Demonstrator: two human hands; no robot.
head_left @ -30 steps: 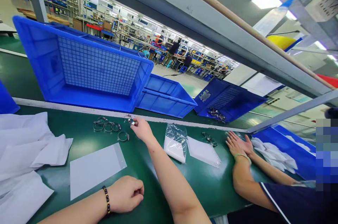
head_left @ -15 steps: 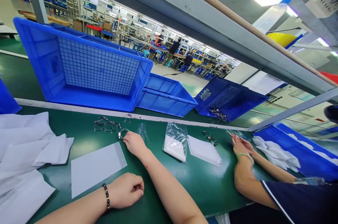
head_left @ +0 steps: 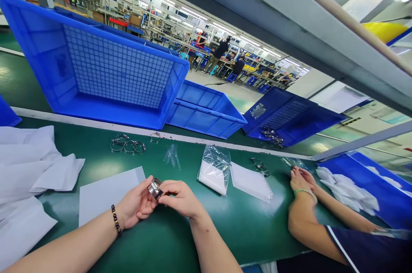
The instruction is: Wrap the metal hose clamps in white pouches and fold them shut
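Note:
A metal hose clamp [head_left: 155, 189] is held between my two hands above the green table. My left hand [head_left: 137, 205], with a beaded bracelet at the wrist, grips its left side with thumb and fingers. From the right, my right hand [head_left: 180, 198] pinches the clamp's other side. Under and behind my left hand lies a flat white sheet or bag [head_left: 106, 191]. Farther back, several more hose clamps [head_left: 128, 144] lie in a cluster, with a single clamp [head_left: 155, 136] near the table's back strip. Small clear plastic pieces [head_left: 172, 155] lie to their right.
White sheets [head_left: 28, 170] are heaped at the left. A clear bag with white contents [head_left: 213, 172] and a white stack [head_left: 251, 180] lie right of centre. Blue crates [head_left: 112, 71] line the back; one [head_left: 289, 114] holds metal parts. A co-worker's hands [head_left: 302, 180] are at the right.
My right hand has brought one hose clamp from the back of the table toward me. My left hand has risen from the table and taken hold of it too.

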